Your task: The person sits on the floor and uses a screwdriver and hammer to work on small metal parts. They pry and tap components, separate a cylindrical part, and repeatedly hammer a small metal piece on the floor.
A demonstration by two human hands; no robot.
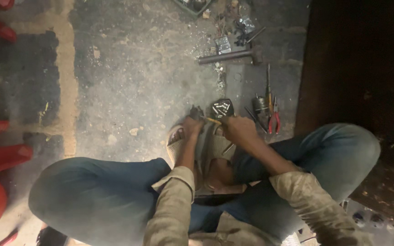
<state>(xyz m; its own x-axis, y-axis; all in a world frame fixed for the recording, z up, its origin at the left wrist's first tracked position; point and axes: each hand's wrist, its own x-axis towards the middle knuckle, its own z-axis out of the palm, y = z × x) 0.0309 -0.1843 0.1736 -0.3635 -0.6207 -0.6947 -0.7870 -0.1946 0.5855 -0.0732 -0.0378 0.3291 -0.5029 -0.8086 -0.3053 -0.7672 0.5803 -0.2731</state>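
Person squats on the concrete floor (128,91), both forearms reaching down between the knees. Left hand (191,125) clamped on a small dark metal part (196,111) just above the sandaled feet. Right hand (238,127) closed around a yellow-handled tool (213,120), tip touching the part. Hands near together. Red pliers (274,119) just right, hammer (231,55) farther up.

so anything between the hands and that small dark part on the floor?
Nothing visible. The left hand is already on the small dark part, and the right hand holds a yellow-handled tool reaching toward it. Contact details are too blurred to tell.
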